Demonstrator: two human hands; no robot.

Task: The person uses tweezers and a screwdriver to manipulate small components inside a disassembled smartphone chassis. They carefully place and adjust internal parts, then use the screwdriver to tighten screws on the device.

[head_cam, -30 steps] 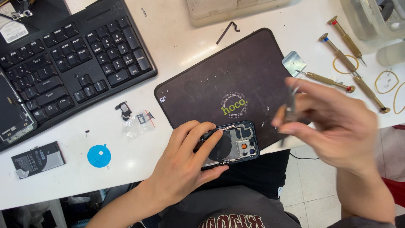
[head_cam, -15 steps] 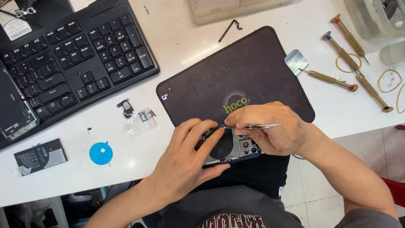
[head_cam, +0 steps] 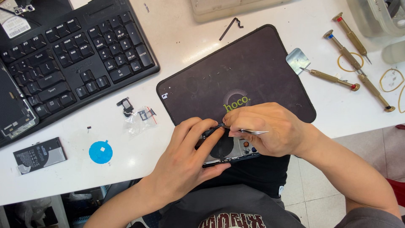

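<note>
A white table (head_cam: 190, 38) fills most of the view, evenly lit, with a soft glare patch near 12 o'clock. On it lie a black keyboard (head_cam: 76, 55) at 10 o'clock, a dark mat (head_cam: 253, 71) at centre, brass screwdrivers (head_cam: 350, 55) and rubber bands (head_cam: 390, 80) at 2 o'clock — a blue disc (head_cam: 101, 152) and a small battery (head_cam: 40, 155) at 8 o'clock. Beyond the table's edge, at 4 o'clock, pale floor tiles (head_cam: 350, 139) show.
</note>
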